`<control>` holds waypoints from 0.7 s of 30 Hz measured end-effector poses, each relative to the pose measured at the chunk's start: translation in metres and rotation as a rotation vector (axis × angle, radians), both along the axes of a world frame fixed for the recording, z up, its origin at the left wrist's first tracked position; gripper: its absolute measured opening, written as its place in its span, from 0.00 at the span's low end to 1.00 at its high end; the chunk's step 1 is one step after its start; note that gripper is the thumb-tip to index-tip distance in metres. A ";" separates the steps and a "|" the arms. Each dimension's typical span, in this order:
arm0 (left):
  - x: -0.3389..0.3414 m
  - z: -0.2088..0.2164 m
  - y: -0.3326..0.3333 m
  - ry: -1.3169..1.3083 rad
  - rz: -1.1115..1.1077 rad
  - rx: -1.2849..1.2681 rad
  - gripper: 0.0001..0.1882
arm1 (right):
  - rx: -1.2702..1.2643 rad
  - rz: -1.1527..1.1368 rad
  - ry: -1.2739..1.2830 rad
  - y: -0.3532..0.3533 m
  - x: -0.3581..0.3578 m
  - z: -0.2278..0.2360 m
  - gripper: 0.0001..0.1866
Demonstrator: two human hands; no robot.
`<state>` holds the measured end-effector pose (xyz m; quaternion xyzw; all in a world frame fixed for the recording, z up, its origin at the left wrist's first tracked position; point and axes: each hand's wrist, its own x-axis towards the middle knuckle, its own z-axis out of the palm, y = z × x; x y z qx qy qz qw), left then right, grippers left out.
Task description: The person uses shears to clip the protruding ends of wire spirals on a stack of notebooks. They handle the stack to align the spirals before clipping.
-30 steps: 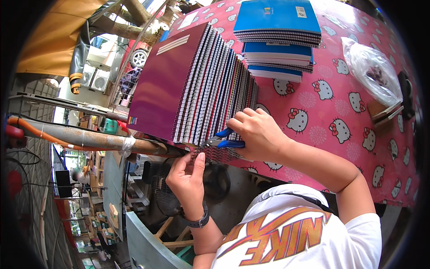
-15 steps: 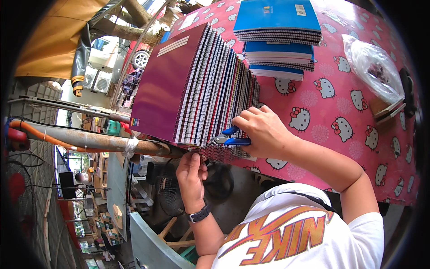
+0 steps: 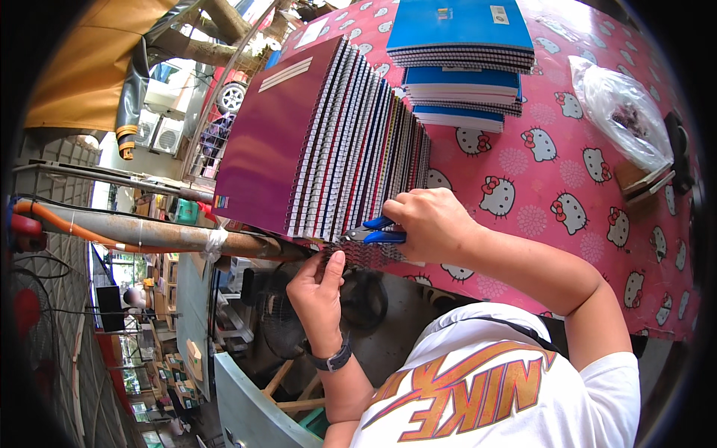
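A tall row of spiral-bound notebooks [image 3: 358, 149] stands at the table's left edge, a purple cover [image 3: 272, 142] facing left. Loose ends of spiral wire [image 3: 366, 254] stick out from its near side. My right hand [image 3: 433, 220] grips a pair of blue-handled wire cutters [image 3: 377, 233], whose metal jaws lie against the wire ends near the purple notebook. Just below the jaws, my left hand [image 3: 317, 291] has its thumb raised against curled fingers at the ends of the wire. What those fingers pinch is hidden.
Blue notebooks [image 3: 459, 33] are stacked at the far middle of the pink patterned table cover [image 3: 515, 239]. A clear plastic bag [image 3: 624, 112] lies at the right. Beyond the table's left edge run a rusty pipe [image 3: 254, 245] and a black fan [image 3: 284, 317].
The wire cutters and my right hand have shifted slightly left and nearer along the wire ends. My left hand has moved a little left, its thumb still raised.
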<state>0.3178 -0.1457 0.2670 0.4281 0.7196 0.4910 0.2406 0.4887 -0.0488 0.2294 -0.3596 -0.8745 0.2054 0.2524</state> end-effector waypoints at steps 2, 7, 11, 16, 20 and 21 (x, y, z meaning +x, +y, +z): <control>0.000 0.000 -0.001 -0.003 0.024 0.023 0.12 | -0.107 -0.004 0.025 0.001 0.006 -0.001 0.19; -0.006 -0.010 0.000 0.194 -0.027 0.048 0.13 | 0.084 -0.028 0.020 0.008 0.010 -0.008 0.23; 0.003 -0.006 0.001 0.384 -0.038 0.022 0.13 | 0.091 -0.032 0.014 0.005 0.006 -0.009 0.22; 0.007 -0.006 0.002 0.563 -0.063 0.110 0.11 | 0.043 0.002 0.009 0.003 0.005 -0.010 0.19; 0.007 -0.007 0.004 0.638 -0.057 0.150 0.10 | 0.031 -0.006 0.028 0.003 0.003 -0.012 0.16; 0.007 -0.006 0.003 0.639 -0.058 0.149 0.10 | -0.002 0.017 0.018 0.004 0.004 -0.010 0.16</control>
